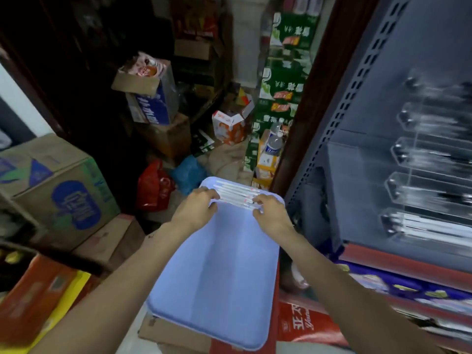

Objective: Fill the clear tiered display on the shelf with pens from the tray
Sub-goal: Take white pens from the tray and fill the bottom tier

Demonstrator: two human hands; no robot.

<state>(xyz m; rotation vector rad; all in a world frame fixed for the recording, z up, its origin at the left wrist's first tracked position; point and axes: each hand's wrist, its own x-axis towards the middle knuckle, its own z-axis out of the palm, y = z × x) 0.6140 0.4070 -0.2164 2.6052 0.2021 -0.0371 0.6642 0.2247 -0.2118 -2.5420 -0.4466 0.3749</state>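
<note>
Both our hands reach to the far end of the blue tray, where a row of white pens lies side by side. Our left hand curls its fingers over one end of the row, our right hand over the other, gripping the pens between them. To our right, the clear tiered display stands on the shelf, its lowest tier holding white pens.

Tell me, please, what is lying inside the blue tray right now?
A row of white pens lies at the far end of the blue tray; the left hand and right hand grip their ends, hiding them. The tray's near part shows only bare floor.
</note>
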